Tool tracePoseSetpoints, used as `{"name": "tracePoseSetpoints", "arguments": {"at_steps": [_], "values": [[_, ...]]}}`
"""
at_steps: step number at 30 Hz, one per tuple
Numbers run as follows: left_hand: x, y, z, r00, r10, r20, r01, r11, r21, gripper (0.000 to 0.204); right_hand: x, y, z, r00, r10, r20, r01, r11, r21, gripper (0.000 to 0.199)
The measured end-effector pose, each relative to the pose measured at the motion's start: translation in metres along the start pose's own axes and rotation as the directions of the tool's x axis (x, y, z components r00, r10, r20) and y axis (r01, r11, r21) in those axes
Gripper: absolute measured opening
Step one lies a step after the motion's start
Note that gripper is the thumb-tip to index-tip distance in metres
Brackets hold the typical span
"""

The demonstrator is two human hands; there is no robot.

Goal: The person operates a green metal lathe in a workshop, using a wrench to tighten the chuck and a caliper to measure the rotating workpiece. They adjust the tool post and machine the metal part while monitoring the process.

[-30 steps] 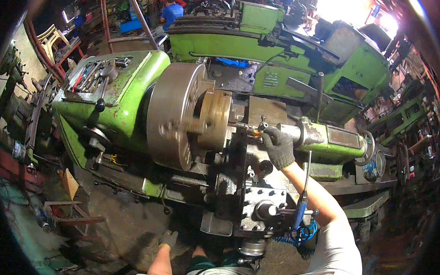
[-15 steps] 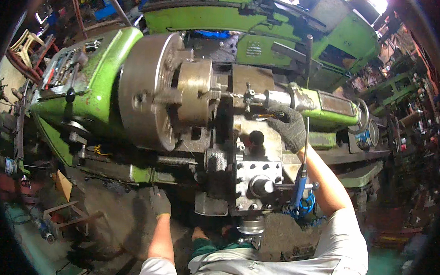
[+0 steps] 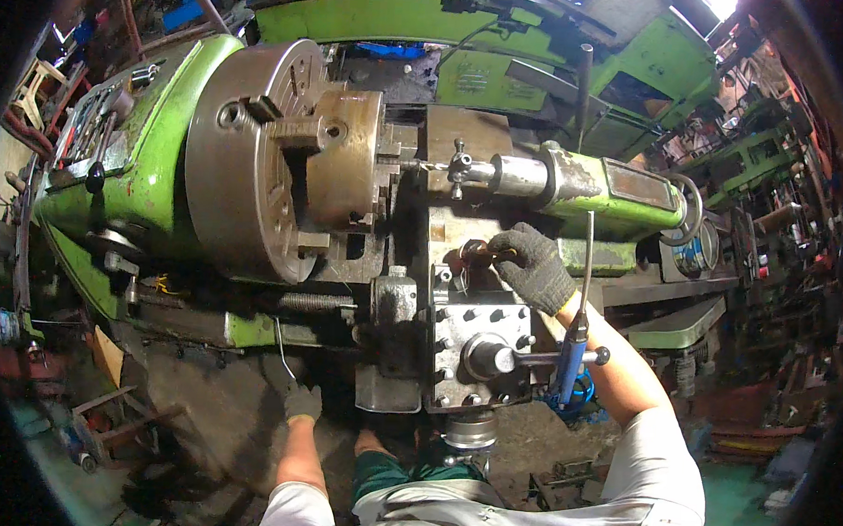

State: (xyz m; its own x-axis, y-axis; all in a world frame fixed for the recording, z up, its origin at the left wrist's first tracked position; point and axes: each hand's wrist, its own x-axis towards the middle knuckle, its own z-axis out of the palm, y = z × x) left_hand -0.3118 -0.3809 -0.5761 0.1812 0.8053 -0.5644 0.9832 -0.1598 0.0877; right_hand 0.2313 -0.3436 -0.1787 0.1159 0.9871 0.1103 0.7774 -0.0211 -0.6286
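My left hand (image 3: 303, 404), in a dark knit glove, is closed round the lower end of a bent metal lever (image 3: 284, 349) at the lathe's front. Also gloved, my right hand (image 3: 534, 266) pinches a thin tool with a yellowish part, its kind hard to make out. The tool's tip reaches the small dark round pot (image 3: 473, 254) behind the square tool post (image 3: 481, 358). Left of these, the big lathe chuck (image 3: 247, 161) shows sharp edges and grips a brass-coloured cylinder (image 3: 348, 156). A drill bit (image 3: 432, 173) in the tailstock quill (image 3: 519, 176) points at the cylinder.
A blue-handled air gun (image 3: 572, 364) stands upright beside my right forearm. The tool post's handle (image 3: 568, 357) juts right. Hand tools (image 3: 98, 127) lie on the green headstock (image 3: 157, 181). Another green machine (image 3: 394, 22) stands behind.
The chuck was motion-blurred and now looks still. My left hand has moved down, with the lever now showing above it. My right hand has moved from near the drill down to the pot.
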Motion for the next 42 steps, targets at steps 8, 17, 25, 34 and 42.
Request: {"name": "tracePoseSetpoints", "arguments": {"at_steps": [8,17,25,34,42], "values": [[-0.034,0.039,-0.067,0.958,-0.225,-0.18,0.167,0.943,-0.289,0.051,0.017,0.027,0.024,0.984,-0.162,0.076,0.163,0.987,-0.005,0.028],[-0.028,0.022,-0.057,0.955,-0.279,-0.096,0.236,0.918,-0.319,0.054,0.021,0.029,0.028,0.991,-0.103,0.086,0.108,0.992,-0.058,0.03],[0.048,-0.019,0.022,0.805,-0.477,0.353,0.417,0.032,-0.908,0.055,0.012,0.013,-0.012,0.947,0.26,-0.189,-0.183,0.919,0.35,0.022],[0.049,-0.044,-0.047,0.91,-0.174,0.376,0.242,-0.512,-0.824,0.054,0.111,0.003,0.01,0.87,0.269,-0.414,0.043,0.794,0.606,0.015],[0.055,-0.045,-0.121,0.985,-0.169,0.044,-0.021,-0.361,-0.932,0.064,0.161,-0.01,0.031,0.894,0.244,-0.377,-0.098,0.925,0.366,0.019]]}}
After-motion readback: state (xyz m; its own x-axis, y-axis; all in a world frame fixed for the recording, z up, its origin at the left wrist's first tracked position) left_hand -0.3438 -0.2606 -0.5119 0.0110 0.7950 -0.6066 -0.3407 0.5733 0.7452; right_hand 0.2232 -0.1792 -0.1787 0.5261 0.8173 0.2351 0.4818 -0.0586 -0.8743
